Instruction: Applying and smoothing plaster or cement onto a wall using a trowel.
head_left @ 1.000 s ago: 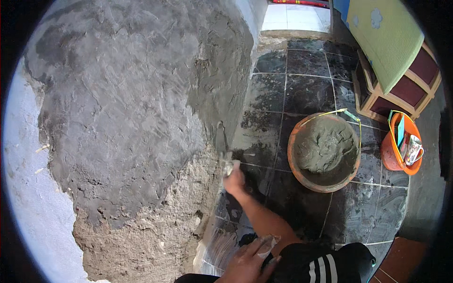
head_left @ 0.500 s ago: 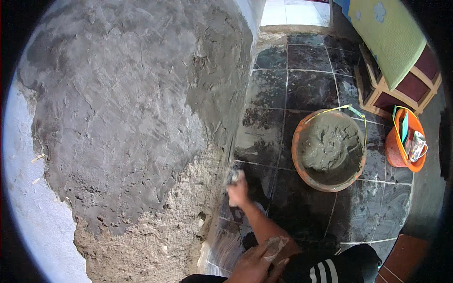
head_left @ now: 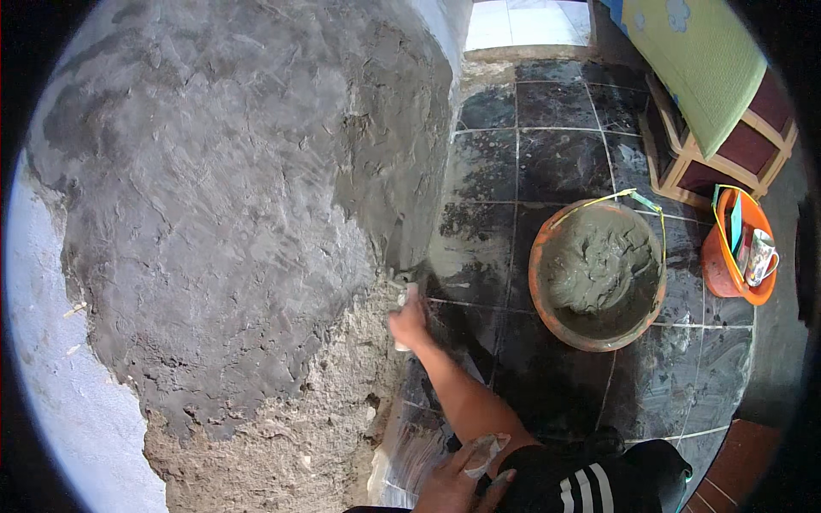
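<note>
My right hand [head_left: 409,323] is closed round the pale handle of a trowel [head_left: 400,286], whose blade is against the wall beside the floor edge. It meets the lower edge of wet grey plaster [head_left: 222,197], just above bare rough wall [head_left: 333,427]. Most of the blade is hard to make out. Low in the picture, my left hand [head_left: 449,486] is near my right forearm and knee, its fingers bent around something whitish [head_left: 487,453] that I cannot make out. Right of my arm, an orange-rimmed bucket [head_left: 547,316] holds wet grey mortar [head_left: 599,265].
Dark floor tiles [head_left: 556,162] run along the wall. A smaller orange bucket [head_left: 714,265] with a mug [head_left: 759,256] in it stands at the right. Behind it are a wooden-framed piece of furniture [head_left: 735,162] and a hanging green mat [head_left: 701,77].
My right hand has moved up and left with the trowel, from the floor edge onto the wall. My left hand stays low, near my knee.
</note>
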### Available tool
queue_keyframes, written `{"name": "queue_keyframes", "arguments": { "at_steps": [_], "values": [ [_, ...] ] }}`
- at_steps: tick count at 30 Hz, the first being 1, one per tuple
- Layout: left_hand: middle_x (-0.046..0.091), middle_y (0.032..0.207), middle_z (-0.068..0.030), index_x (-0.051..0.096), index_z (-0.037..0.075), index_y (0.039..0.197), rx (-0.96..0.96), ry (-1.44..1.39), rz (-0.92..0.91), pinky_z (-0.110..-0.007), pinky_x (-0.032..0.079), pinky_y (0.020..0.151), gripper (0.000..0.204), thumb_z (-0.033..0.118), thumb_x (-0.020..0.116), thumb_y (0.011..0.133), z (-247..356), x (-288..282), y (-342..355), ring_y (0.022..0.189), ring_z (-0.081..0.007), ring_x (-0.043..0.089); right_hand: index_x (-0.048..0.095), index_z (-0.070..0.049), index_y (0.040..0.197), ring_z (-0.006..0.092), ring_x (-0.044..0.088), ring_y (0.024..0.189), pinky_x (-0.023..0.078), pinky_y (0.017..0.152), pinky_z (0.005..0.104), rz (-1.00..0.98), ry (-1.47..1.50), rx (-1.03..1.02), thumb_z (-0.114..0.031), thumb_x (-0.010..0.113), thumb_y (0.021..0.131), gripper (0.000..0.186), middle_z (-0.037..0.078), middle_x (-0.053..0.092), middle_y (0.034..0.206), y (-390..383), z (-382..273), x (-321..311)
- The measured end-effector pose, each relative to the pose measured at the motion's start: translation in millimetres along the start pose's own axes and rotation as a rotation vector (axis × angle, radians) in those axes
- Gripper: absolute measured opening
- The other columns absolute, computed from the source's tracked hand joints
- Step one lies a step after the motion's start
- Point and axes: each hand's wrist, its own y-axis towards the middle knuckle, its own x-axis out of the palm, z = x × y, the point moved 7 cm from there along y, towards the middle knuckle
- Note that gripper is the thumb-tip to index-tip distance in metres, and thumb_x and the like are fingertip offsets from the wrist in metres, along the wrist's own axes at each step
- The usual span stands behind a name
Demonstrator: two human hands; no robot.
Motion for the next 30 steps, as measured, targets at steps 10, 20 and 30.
{"name": "queue_keyframes", "arguments": {
  "at_steps": [10,20,30],
  "values": [
    [0.059,0.122,-0.0244,0.04,0.006,0.139,0.015,0.022,-0.03,-0.047,0.054,0.085,0.061,0.005,0.07,0.086,-5.4,-1.9,4.7,0.105,-0.0424,0.062,0.04,-0.005,0.131,0.0412,0.059,0.108,0.046,0.089,0.0444,-0.085,0.271,-0.084,-0.003,0.064,0.073,0.062,0.025,0.059,0.114,-42.4,-60.7,-49.3],
    [0.059,0.122,-0.0245,0.035,0.009,0.143,0.037,0.065,-0.011,-0.05,0.053,0.087,0.066,0.009,0.07,0.087,-12.5,6.5,-13.4,0.108,-0.0434,0.061,0.04,-0.002,0.128,0.0422,0.06,0.103,0.047,0.087,0.0478,0.169,0.003,-0.013,-0.001,0.058,0.074,0.056,0.026,0.06,0.107,40.0,29.9,-5.6],
    [0.06,0.123,-0.0201,0.039,0.011,0.141,0.039,0.032,-0.027,-0.047,0.054,0.084,0.067,0.005,0.073,0.084,-3.4,5.3,0.2,0.107,-0.0407,0.061,0.043,-0.002,0.121,0.0433,0.062,0.097,0.047,0.082,0.0479,-0.035,0.333,-0.1,-0.004,0.063,0.073,0.052,0.024,0.061,0.101,-46.4,-35.8,-37.2]
  ]
}}
